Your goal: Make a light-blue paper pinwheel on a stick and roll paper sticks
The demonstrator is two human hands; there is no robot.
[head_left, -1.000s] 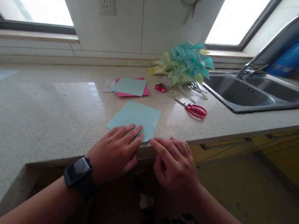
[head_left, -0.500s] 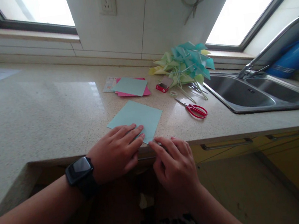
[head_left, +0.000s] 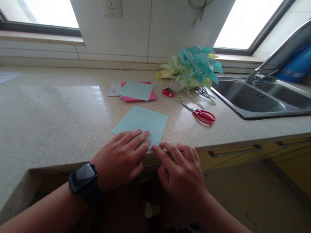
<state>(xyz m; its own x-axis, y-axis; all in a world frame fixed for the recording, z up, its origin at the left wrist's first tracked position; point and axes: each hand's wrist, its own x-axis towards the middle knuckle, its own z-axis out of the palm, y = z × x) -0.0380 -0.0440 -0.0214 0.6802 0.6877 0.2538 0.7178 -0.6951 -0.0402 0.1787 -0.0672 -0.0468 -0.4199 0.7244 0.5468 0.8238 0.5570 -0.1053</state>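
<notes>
Blue paper [head_left: 142, 123] pinned flat under left hand [head_left: 119, 159], right hand [head_left: 181, 172] beside.

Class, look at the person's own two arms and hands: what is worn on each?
The left hand has a bare forearm with a black smartwatch on a black strap at the wrist, its dark square screen blank. The right hand wears nothing visible: no sleeve, watch or ring shows.

Left hand [head_left: 120, 157] and right hand [head_left: 179, 168] on light-blue paper [head_left: 141, 122] at countertop [head_left: 43, 116] edge
</notes>
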